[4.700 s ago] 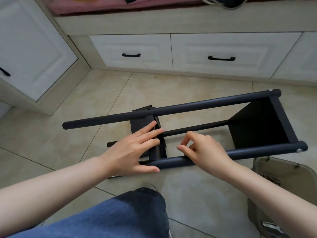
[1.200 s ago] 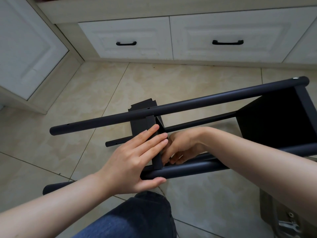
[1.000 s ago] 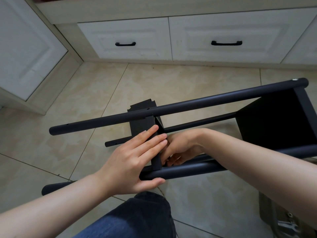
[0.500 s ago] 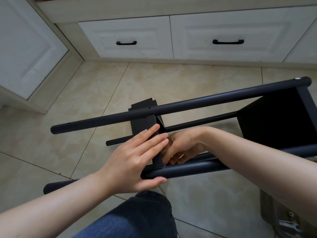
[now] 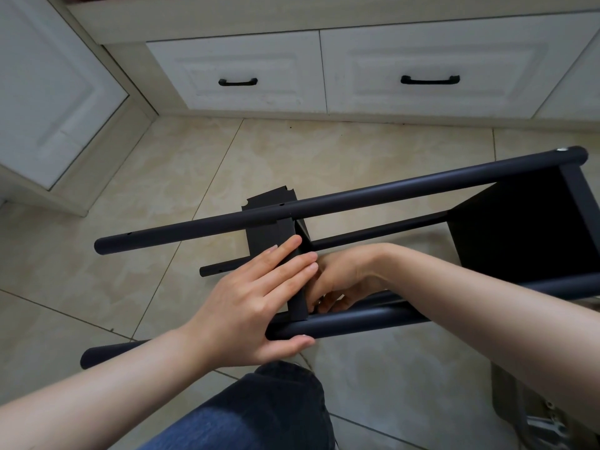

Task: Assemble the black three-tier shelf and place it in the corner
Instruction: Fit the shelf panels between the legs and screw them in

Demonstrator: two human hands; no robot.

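Note:
The black shelf frame (image 5: 357,196) lies on its side on the tiled floor, its round poles running left to right. One black shelf panel (image 5: 519,222) is fixed at the right end. A second black panel (image 5: 269,235) stands between the poles in the middle. My left hand (image 5: 256,300) presses flat on this middle panel, thumb hooked under the near pole (image 5: 357,323). My right hand (image 5: 341,280) reaches inside the frame just right of the panel, fingers curled at the joint with the near pole; something small and shiny shows at the fingertips, but I cannot tell what.
White drawers with black handles (image 5: 430,80) line the far wall, and a white cabinet door (image 5: 48,102) stands at the left, forming a corner. My knee in blue jeans (image 5: 259,410) is at the bottom. A grey container (image 5: 535,420) with metal parts sits at the bottom right.
Since 4.7 s ago my right hand has moved from the top of the near pole into the frame beside the middle panel. Over the last second both hands and the frame have barely moved.

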